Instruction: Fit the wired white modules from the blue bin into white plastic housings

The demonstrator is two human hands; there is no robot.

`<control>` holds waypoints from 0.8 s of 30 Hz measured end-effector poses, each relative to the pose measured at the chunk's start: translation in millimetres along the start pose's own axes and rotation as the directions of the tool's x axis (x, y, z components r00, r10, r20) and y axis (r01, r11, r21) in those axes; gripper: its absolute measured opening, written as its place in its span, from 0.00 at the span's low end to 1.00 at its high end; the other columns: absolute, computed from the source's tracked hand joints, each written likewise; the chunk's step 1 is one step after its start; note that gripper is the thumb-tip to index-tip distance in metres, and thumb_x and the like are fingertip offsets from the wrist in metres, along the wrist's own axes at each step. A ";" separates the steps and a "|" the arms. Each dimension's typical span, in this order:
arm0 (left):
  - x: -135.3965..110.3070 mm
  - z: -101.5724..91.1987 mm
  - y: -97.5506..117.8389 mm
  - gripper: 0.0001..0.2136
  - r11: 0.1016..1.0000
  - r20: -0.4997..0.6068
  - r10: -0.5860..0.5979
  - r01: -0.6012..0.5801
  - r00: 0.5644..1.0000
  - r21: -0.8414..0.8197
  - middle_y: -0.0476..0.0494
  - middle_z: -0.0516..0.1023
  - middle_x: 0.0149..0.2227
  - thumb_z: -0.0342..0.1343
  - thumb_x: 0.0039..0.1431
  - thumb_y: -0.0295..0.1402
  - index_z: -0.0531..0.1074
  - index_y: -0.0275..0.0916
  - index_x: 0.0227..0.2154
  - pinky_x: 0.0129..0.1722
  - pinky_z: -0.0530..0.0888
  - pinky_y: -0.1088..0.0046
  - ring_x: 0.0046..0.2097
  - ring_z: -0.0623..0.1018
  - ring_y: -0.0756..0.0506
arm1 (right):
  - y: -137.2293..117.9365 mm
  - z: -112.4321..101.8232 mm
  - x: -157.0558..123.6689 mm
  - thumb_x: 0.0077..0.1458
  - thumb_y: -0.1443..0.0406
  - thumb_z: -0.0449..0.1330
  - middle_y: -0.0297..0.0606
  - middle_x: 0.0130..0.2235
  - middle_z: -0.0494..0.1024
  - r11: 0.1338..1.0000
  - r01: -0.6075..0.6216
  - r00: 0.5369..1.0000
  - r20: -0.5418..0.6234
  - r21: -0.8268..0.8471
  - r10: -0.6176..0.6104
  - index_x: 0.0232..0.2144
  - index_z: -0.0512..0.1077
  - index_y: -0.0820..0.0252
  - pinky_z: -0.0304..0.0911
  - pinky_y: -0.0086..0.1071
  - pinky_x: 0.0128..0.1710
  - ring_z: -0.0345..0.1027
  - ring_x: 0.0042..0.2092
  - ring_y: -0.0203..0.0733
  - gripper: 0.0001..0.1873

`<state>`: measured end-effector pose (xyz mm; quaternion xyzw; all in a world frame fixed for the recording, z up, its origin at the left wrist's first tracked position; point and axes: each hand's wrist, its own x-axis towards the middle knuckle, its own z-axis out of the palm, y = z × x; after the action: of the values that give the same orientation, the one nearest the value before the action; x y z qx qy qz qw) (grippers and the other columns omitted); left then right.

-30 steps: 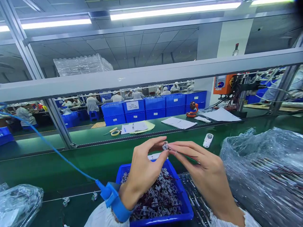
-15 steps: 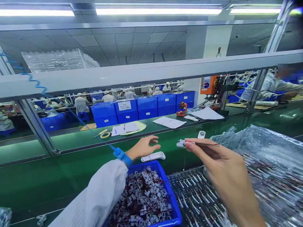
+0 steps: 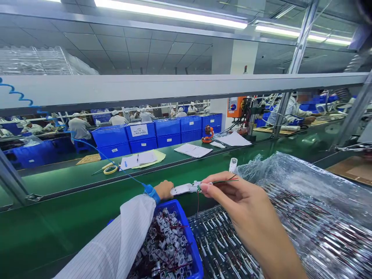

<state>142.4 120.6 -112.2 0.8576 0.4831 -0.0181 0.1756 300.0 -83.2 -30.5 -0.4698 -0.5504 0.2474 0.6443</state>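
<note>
My left hand (image 3: 164,190), with a blue wrist strap around its wrist, is closed on the near-left end of a long white plastic housing (image 3: 180,189). Between thumb and fingertips, my right hand (image 3: 244,203) pinches a small white part with wires (image 3: 197,184). Its red, green and black wires trail rightward past the fingers, and one thin wire hangs down. The small part meets the right end of the housing; whether it is seated inside, I cannot tell. Below my left hand stands a blue bin (image 3: 190,236) full of small white ring-shaped parts with dark red wires.
Right of the bin lies a tray (image 3: 216,252) of wired pieces, beside clear plastic wrapping (image 3: 293,174). Another white housing (image 3: 233,164) stands behind. Papers (image 3: 193,150), a tape roll (image 3: 110,168) and an orange machine (image 3: 236,106) are farther back. Co-workers sit beyond the blue crates (image 3: 167,131).
My left hand has taken hold of the housing that lay on the green surface. My right hand has brought the wired part left against it. The view has turned right.
</note>
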 end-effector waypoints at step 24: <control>-293.5 -5.6 25.9 0.44 0.458 0.060 -0.161 0.128 0.985 -0.880 0.47 0.74 0.44 0.67 0.49 0.35 0.49 0.48 0.65 0.38 0.72 0.72 0.39 0.77 0.46 | -2.9 101.3 -42.0 0.59 0.57 0.63 0.30 0.30 0.74 0.957 -0.240 0.773 0.628 0.165 0.086 0.32 0.73 0.56 0.66 0.29 0.38 0.71 0.35 0.38 0.10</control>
<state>6.9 -131.1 -40.7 0.6011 0.4971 0.2315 0.5813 192.6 -85.8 -52.7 -0.3299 -0.6533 0.5054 0.4571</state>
